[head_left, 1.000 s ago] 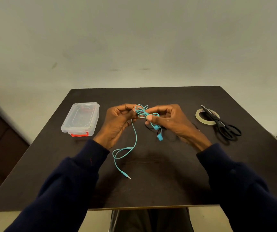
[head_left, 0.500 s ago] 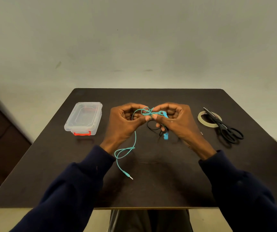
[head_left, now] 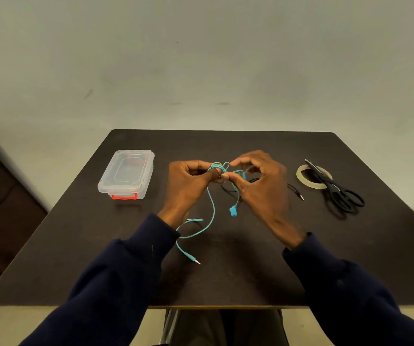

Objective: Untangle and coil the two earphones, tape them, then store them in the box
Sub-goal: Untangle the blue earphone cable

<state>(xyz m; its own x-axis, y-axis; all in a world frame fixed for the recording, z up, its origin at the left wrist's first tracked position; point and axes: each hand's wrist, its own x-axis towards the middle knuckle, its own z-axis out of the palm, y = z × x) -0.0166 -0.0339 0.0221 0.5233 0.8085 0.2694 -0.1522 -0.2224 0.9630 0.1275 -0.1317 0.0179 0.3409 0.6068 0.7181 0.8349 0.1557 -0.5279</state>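
Observation:
A turquoise earphone (head_left: 212, 213) hangs in a tangle between my two hands above the middle of the table. My left hand (head_left: 188, 186) pinches the knot of turquoise loops at its top. My right hand (head_left: 260, 188) pinches a strand of the same cable just right of the knot, its other fingers spread. One turquoise earbud (head_left: 232, 211) dangles below, and the plug (head_left: 193, 258) lies on the table near me. A black earphone (head_left: 228, 191) lies on the table under my right hand, mostly hidden, with its plug (head_left: 300, 196) poking out to the right.
A clear plastic box (head_left: 126, 174) with a shut lid and red latch stands at the left of the dark table (head_left: 225, 280). A tape roll (head_left: 303, 178) lies at the right, with black scissors (head_left: 335, 193) resting partly across it.
My right hand has lifted and its fingers have spread, working at the knot. The dangling turquoise earbud hangs lower. The left hand keeps its pinch on the loops.

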